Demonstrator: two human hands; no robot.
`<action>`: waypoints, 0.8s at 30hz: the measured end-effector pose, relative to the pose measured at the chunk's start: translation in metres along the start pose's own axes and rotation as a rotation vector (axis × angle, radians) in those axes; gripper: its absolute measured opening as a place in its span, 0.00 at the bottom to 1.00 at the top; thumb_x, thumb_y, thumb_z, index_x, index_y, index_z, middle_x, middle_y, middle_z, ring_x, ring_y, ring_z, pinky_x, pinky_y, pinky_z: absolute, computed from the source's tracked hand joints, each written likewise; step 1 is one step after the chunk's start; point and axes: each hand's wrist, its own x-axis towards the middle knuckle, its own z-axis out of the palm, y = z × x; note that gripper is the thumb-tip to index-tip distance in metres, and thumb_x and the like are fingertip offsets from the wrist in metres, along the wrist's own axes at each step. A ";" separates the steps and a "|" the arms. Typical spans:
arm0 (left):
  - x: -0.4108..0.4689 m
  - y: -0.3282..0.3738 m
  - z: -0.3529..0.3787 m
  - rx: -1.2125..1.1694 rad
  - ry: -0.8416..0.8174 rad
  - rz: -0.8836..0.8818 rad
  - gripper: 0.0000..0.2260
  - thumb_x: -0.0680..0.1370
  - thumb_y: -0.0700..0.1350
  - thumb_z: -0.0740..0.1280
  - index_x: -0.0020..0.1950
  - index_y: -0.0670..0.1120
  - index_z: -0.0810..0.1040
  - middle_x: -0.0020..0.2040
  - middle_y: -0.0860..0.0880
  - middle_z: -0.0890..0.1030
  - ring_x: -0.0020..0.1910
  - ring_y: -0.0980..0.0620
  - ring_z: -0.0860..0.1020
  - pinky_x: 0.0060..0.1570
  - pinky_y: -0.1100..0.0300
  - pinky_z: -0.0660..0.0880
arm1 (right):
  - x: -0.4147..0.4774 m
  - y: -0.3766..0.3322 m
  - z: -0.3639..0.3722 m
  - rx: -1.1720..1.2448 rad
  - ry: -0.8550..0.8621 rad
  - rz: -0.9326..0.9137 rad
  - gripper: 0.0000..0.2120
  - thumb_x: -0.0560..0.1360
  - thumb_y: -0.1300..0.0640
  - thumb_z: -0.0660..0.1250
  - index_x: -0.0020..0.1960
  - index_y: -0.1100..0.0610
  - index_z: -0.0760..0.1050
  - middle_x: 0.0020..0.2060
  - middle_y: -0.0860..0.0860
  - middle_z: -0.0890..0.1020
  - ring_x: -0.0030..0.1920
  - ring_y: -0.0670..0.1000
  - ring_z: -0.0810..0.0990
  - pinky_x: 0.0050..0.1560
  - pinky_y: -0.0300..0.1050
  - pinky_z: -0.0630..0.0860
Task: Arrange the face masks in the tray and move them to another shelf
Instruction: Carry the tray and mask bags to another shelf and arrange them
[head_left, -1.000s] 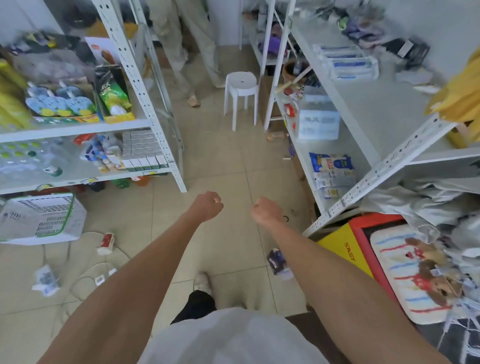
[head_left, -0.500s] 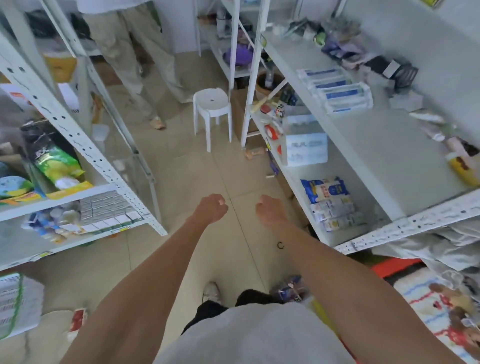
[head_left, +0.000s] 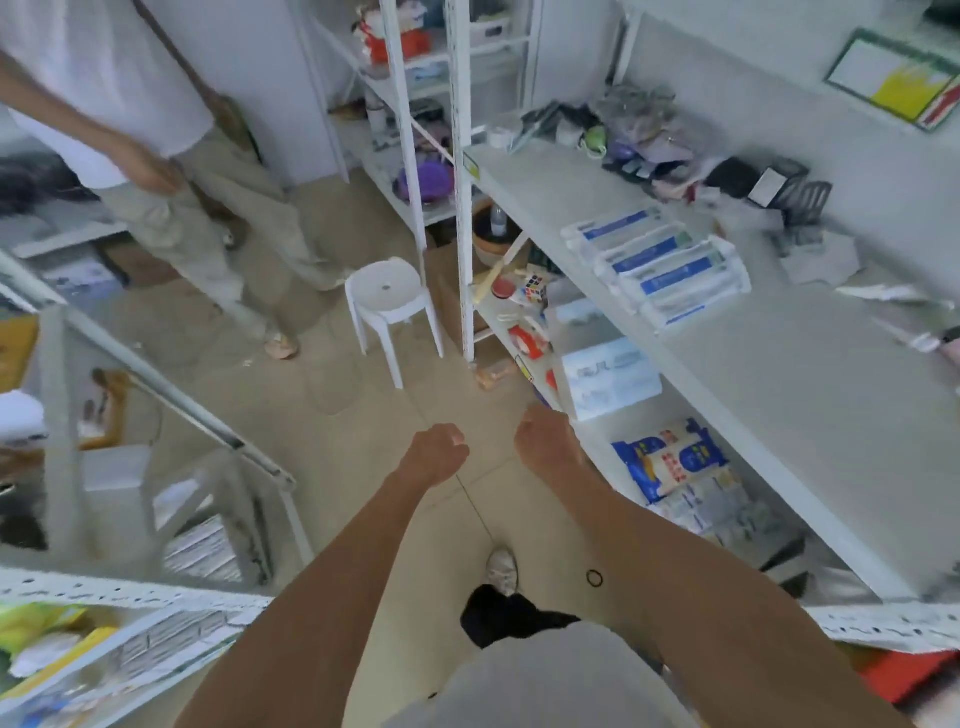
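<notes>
Both arms stretch out in front of me over the tiled floor. My left hand (head_left: 435, 451) is a closed fist holding nothing. My right hand (head_left: 545, 441) is also a closed fist, empty, just left of the lower right shelf. Several white-and-blue packs of face masks (head_left: 657, 265) lie side by side on the upper white shelf (head_left: 779, 374) at the right, well beyond my right hand. I cannot make out a tray.
A white stool (head_left: 388, 299) stands on the floor ahead. Another person (head_left: 171, 171) stands at the back left. A light-blue box (head_left: 610, 382) and blue bags (head_left: 670, 457) fill the lower right shelf. White metal racks (head_left: 156, 597) line the left side.
My view has swung up and to the right, bringing the right shelf and the mask packs closer. Both fists stay closed in front of me.
</notes>
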 end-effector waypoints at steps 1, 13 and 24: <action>0.020 0.007 -0.008 0.024 -0.012 0.006 0.18 0.77 0.50 0.67 0.63 0.43 0.80 0.66 0.45 0.78 0.67 0.43 0.75 0.66 0.55 0.71 | 0.013 -0.003 -0.007 0.081 0.031 0.017 0.13 0.82 0.61 0.55 0.62 0.61 0.74 0.48 0.58 0.74 0.52 0.60 0.77 0.48 0.50 0.71; 0.173 0.118 -0.083 0.186 -0.080 0.120 0.18 0.79 0.51 0.60 0.64 0.45 0.78 0.68 0.47 0.77 0.68 0.47 0.74 0.58 0.62 0.65 | 0.164 -0.033 -0.086 0.140 -0.038 0.049 0.15 0.80 0.58 0.58 0.59 0.62 0.78 0.55 0.62 0.81 0.57 0.64 0.80 0.53 0.53 0.77; 0.298 0.218 -0.121 0.113 -0.061 0.387 0.06 0.79 0.42 0.62 0.52 0.42 0.76 0.52 0.46 0.82 0.52 0.47 0.80 0.56 0.53 0.77 | 0.258 -0.057 -0.140 0.364 0.321 0.191 0.12 0.77 0.62 0.58 0.37 0.56 0.75 0.38 0.53 0.83 0.40 0.55 0.82 0.38 0.45 0.78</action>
